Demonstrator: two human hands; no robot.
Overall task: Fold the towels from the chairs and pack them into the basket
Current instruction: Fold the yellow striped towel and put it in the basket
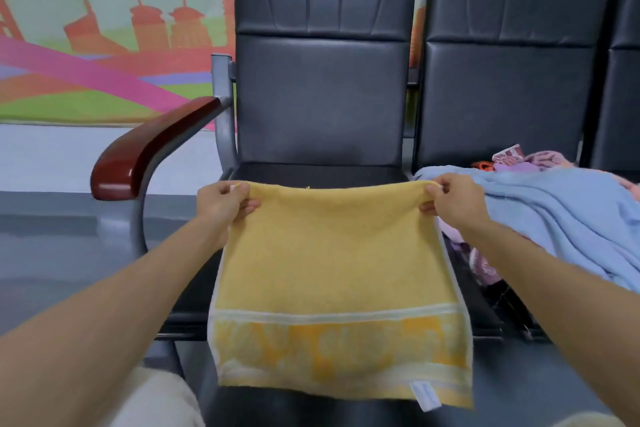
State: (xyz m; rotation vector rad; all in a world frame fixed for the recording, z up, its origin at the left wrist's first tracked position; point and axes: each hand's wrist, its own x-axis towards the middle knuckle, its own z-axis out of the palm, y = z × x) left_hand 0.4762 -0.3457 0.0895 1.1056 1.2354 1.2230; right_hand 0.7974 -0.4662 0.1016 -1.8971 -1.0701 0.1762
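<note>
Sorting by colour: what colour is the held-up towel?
Yellow towel, with a patterned band near its bottom edge; head view.

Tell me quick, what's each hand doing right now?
Left hand: closed, pinching the top left corner of the yellow towel.
Right hand: closed, pinching the towel's top right corner.

Yellow towel (332, 253): warm yellow, white trim down both sides; near the lower end, a band of orange rounded motifs between pale stripes.
Tag (424, 396): white.
Blue towel (561, 218): plain light blue.
Pink cloths (547, 159): pink and lilac, one with a dark red print.
Chairs (322, 97): black.
Armrest (156, 146): glossy dark red-brown.
Wall (104, 62): pale green, with an orange skyline and pink, green and purple bands.
Floor (52, 236): grey.
</note>
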